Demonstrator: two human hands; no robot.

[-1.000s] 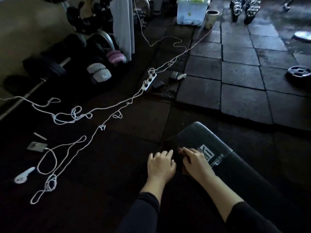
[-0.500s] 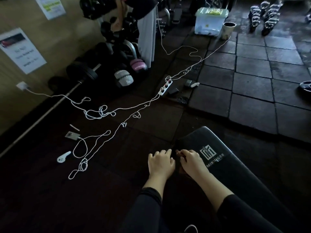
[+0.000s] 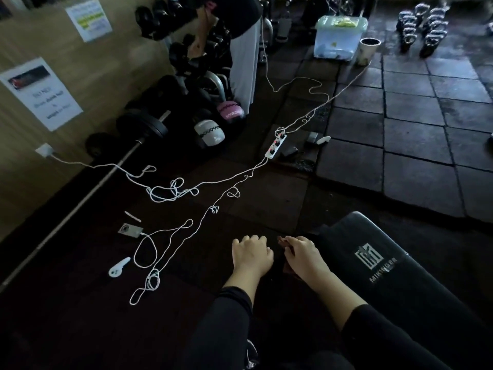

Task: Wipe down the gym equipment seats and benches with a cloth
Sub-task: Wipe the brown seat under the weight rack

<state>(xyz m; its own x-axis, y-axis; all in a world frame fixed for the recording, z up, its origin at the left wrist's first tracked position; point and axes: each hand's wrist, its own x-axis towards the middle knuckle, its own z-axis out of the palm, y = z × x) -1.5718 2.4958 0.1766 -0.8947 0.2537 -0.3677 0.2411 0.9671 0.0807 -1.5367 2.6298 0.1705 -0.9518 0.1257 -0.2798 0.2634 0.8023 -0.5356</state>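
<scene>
A black padded bench [image 3: 400, 276] with a white logo runs from the lower right toward the middle. At its near-left end lies a dark brownish cloth [image 3: 287, 265], hard to make out in the dim light. My right hand [image 3: 302, 253] pinches the cloth's top edge with curled fingers. Just left of it, my left hand [image 3: 250, 253] has its fingers curled down over the cloth's other side. Both forearms wear black sleeves.
White cables [image 3: 170, 190] and a power strip [image 3: 276, 146] sprawl over the dark rubber floor ahead. A barbell [image 3: 141, 129], medicine balls [image 3: 210, 133] and a dumbbell rack line the left wall, where another person [image 3: 242, 49] stands. A plastic bin [image 3: 337, 36] sits far back.
The view has tilted up, showing more of the wall and posters. My hands stay at the bench's end and have drawn slightly apart on the cloth.
</scene>
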